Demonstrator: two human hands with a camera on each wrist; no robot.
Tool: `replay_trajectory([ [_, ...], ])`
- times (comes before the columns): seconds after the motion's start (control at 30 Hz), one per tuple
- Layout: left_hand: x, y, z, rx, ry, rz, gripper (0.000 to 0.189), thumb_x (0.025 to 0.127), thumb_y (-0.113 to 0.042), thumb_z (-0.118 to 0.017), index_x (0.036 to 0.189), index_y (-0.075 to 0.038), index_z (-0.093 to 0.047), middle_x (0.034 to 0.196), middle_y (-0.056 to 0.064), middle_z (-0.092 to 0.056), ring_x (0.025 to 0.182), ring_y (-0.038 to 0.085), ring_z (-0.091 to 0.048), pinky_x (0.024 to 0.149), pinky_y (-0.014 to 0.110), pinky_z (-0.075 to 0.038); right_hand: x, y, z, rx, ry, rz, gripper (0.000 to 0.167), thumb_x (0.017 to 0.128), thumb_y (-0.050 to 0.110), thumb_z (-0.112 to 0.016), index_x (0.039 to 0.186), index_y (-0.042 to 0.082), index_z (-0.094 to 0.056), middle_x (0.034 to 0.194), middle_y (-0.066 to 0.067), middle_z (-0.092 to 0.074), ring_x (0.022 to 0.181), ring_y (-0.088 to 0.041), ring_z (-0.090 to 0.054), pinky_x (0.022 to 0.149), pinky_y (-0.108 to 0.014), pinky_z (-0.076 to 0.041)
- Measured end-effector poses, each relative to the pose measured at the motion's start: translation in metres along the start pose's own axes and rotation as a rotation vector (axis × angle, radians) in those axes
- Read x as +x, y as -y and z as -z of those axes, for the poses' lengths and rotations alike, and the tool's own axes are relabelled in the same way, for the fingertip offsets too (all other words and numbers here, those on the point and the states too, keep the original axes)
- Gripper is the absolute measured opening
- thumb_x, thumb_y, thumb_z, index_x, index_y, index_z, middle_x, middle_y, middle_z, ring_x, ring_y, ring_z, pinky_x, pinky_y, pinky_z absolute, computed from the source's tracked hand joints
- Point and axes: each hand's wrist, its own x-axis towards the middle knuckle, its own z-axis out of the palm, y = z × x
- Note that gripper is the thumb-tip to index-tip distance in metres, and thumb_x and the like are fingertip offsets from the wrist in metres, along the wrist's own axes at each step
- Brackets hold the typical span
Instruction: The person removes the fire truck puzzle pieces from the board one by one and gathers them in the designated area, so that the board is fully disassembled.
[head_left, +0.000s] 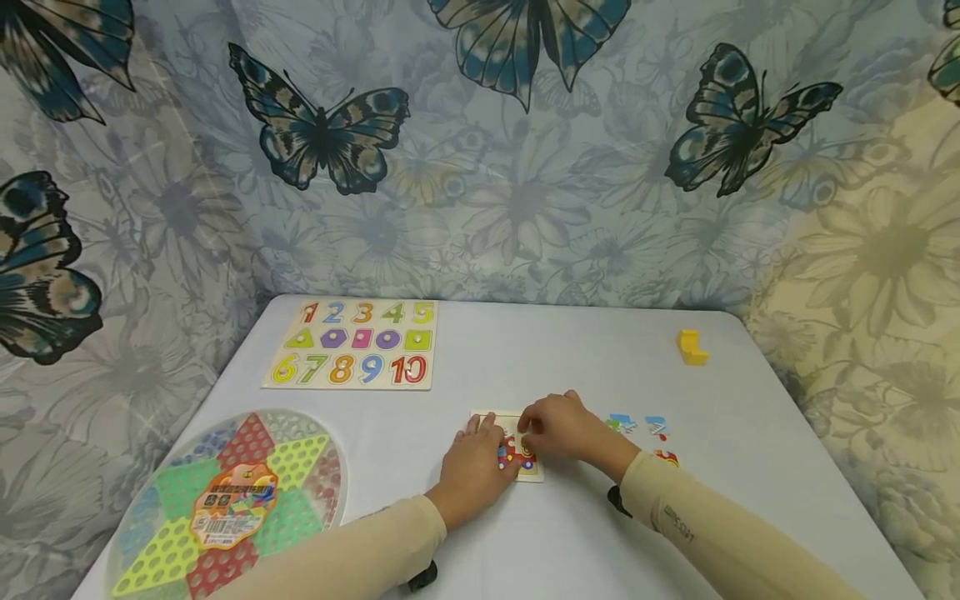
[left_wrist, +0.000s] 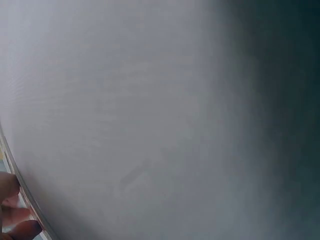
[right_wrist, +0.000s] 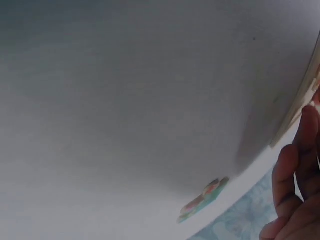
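Left hand [head_left: 474, 468] palm-down beside bent-fingered right hand [head_left: 567, 428]

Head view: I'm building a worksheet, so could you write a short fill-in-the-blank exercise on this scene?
The block at the far right of the table is coloured ____.
The last number on the number board is ____.
The left hand touches a small puzzle board; loose pieces lie to its ____.

Missing words: yellow; 10; right.
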Motion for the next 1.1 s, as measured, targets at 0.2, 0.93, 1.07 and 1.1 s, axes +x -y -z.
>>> replay_trajectory([
  [0.2, -0.003, 0.001, 0.003, 0.027, -0.024, 0.001, 0.048, 0.087, -0.044, -0.073, 0.112, -0.005, -0.063, 0.141, 0.019, -0.051, 0.133, 0.038, -0.043, 0.103, 0.050, -0.039, 0.013, 0.006, -0.007, -0.029, -0.027, -0.030, 0.007, 0.080, 0.029, -0.081, 0.078, 0.026, -0.075, 0.063, 0.020, -0.055, 0.069, -0.007, -0.049, 0.073, -0.036, -0.031],
  [0.93, -0.007, 0.001, 0.000, 0.054, -0.064, 0.094, 0.069, 0.083, -0.055, -0.072, 0.119, 0.003, -0.059, 0.142, 0.021, -0.049, 0.130, 0.040, -0.046, 0.093, 0.048, -0.049, 0.003, 0.003, 0.000, -0.113, -0.120, 0.007, 0.012, 0.072, 0.030, -0.079, 0.068, 0.026, -0.069, 0.058, 0.019, -0.048, 0.065, -0.006, -0.046, 0.072, -0.037, -0.033],
  [1.07, -0.007, 0.001, 0.001, 0.038, -0.054, 0.098, 0.070, 0.084, -0.054, -0.071, 0.121, 0.003, -0.060, 0.143, 0.021, -0.048, 0.131, 0.041, -0.044, 0.093, 0.050, -0.048, -0.015, -0.023, 0.010, -0.045, -0.086, -0.050, 0.015, 0.074, 0.032, -0.082, 0.069, 0.028, -0.069, 0.060, 0.019, -0.051, 0.067, -0.007, -0.047, 0.074, -0.038, -0.033],
  [1.1, -0.007, 0.001, 0.001, 0.034, -0.053, 0.099, 0.071, 0.084, -0.054, -0.072, 0.123, 0.004, -0.059, 0.143, 0.021, -0.048, 0.132, 0.041, -0.043, 0.093, 0.050, -0.048, -0.022, -0.033, 0.014, -0.023, -0.080, -0.061, 0.015, 0.074, 0.032, -0.083, 0.070, 0.028, -0.069, 0.060, 0.018, -0.052, 0.066, -0.007, -0.047, 0.074, -0.038, -0.033],
])
